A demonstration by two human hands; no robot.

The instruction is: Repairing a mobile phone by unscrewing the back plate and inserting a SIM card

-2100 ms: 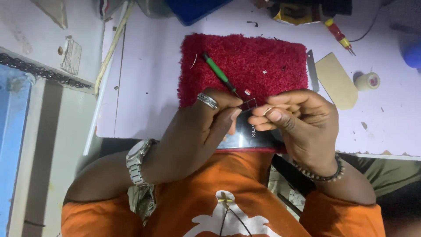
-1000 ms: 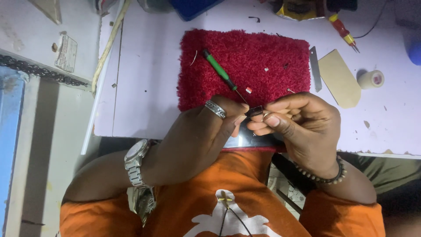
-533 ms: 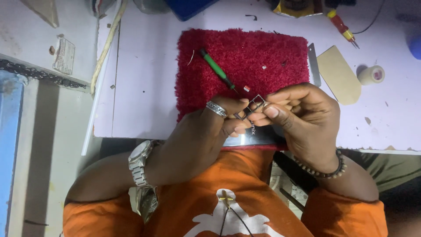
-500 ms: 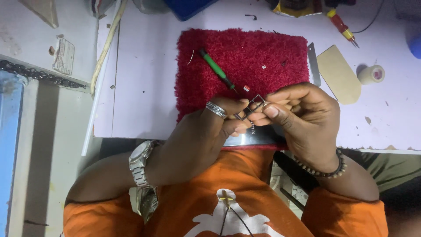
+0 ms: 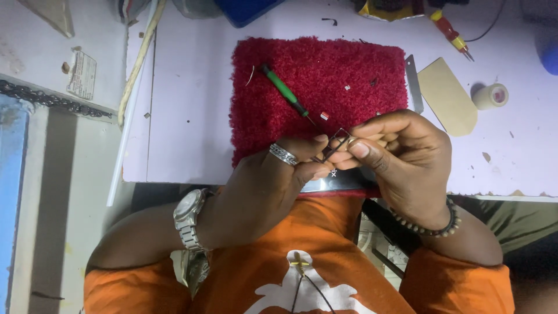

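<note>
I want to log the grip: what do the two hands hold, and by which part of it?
Both hands pinch one small dark rectangular frame. The right hand grips its right end with thumb and fingertips; the left hand holds its lower left end.

A screwdriver [image 5: 285, 90] lies on the mat [image 5: 360, 70], tape roll [image 5: 491, 96] right.

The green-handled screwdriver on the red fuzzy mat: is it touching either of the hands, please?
Apart. The head view shows the green-handled screwdriver lying on the red fuzzy mat, with bare mat between its tip and the left hand.
</note>
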